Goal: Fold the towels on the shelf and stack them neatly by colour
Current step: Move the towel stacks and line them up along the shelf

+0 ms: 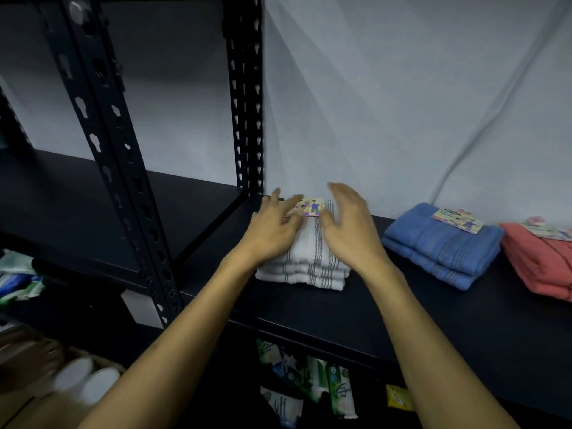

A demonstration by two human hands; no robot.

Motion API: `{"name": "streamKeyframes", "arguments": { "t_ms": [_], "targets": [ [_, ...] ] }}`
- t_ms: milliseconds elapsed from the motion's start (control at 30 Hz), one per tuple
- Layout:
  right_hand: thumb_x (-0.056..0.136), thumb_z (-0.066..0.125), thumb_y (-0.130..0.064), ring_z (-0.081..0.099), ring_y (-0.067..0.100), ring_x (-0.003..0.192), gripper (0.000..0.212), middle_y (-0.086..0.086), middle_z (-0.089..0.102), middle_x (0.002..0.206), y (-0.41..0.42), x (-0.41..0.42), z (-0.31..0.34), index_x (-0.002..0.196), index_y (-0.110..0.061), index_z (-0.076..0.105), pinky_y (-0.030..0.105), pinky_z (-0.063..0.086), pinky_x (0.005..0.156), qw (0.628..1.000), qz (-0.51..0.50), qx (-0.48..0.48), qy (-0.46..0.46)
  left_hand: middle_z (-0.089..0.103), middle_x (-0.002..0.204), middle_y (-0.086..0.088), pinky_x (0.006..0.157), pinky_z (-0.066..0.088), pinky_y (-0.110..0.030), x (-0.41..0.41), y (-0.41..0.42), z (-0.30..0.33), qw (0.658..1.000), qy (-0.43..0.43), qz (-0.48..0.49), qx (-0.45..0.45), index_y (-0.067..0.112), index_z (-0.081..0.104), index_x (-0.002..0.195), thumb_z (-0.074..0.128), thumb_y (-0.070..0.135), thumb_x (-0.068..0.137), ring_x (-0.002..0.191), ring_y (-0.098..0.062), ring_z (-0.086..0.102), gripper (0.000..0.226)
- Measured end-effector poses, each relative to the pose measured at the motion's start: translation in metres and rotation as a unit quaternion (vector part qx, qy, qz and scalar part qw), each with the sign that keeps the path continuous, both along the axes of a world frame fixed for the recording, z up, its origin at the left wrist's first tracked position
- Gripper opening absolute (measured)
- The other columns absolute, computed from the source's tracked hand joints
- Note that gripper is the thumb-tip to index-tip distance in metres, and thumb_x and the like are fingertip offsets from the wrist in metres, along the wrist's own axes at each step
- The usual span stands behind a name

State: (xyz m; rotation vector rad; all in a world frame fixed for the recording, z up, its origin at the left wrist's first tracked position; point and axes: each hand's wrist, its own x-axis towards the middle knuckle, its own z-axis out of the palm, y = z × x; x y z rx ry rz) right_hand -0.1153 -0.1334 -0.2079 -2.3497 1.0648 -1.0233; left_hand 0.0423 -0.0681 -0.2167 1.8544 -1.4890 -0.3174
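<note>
Left hand (272, 226) laid flat on white stack (305, 261), fingers straight, nothing gripped. Right hand (349, 224) held just above stack's right side, fingers loosely spread; contact not discernible. Label (311, 207) seen between hands. White stack set on shelf (309, 308) by post (246, 97); blue stack (439, 246), pink stack (538, 261) placed rightward. Packets (309, 382) stored beneath.

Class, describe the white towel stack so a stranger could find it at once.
On the black shelf, three towel stacks sit in a row. The white towel stack is leftmost, near the upright post, under both hands. Only it has grey stripes; its neighbours are the blue stack and pink stack.
</note>
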Motion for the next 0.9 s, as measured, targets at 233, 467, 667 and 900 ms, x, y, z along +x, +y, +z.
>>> {"name": "streamKeyframes", "arguments": {
  "t_ms": [233, 467, 667, 900],
  "targets": [
    [0.108, 0.018, -0.041, 0.003, 0.016, 0.155, 0.058, 0.002, 0.016, 0.167, -0.002, 0.010, -0.024, 0.159, -0.015, 0.022, 0.042, 0.000, 0.126, 0.973, 0.027, -0.016, 0.227, 0.021, 0.167, 0.002, 0.121, 0.007, -0.028, 0.011, -0.002, -0.017, 0.998, -0.034, -0.049, 0.032, 0.029, 0.034, 0.157, 0.035, 0.033, 0.109, 0.156, -0.012, 0.006, 0.048],
    [0.086, 0.008, -0.085, -0.009, 0.029, 0.154, 0.078, -0.003, -0.002, 0.169, 0.030, 0.016, -0.014, 0.155, -0.049, 0.011, 0.066, -0.010, 0.117, 0.950, 0.037, -0.040, 0.308, 0.042, 0.158, -0.007, 0.119, 0.023, -0.034, 0.057, 0.015, -0.018, 0.995, -0.042, 0.083, 0.021, 0.018, 0.045, 0.150, 0.032, 0.042, 0.108, 0.148, -0.027, 0.033, 0.050],
    [0.086, 0.013, -0.086, -0.018, 0.026, 0.153, 0.076, -0.008, -0.006, 0.168, -0.007, 0.049, -0.020, 0.154, -0.052, 0.008, 0.070, 0.011, 0.116, 0.953, 0.024, 0.012, 0.302, 0.012, 0.168, -0.013, 0.127, 0.002, -0.046, 0.076, 0.022, -0.054, 0.955, -0.177, 0.141, 0.191, 0.013, 0.022, 0.159, 0.016, 0.048, 0.107, 0.156, -0.028, 0.002, 0.063],
    [0.085, 0.012, -0.087, -0.015, 0.032, 0.153, 0.080, -0.001, -0.006, 0.168, -0.056, 0.123, -0.017, 0.156, -0.049, 0.009, 0.069, -0.006, 0.116, 0.950, 0.006, 0.016, 0.312, -0.003, 0.170, -0.009, 0.125, -0.012, -0.042, 0.067, 0.024, -0.059, 0.947, -0.198, 0.170, 0.188, 0.015, 0.007, 0.162, 0.012, 0.045, 0.107, 0.156, -0.021, -0.013, 0.064]
  ]
}}
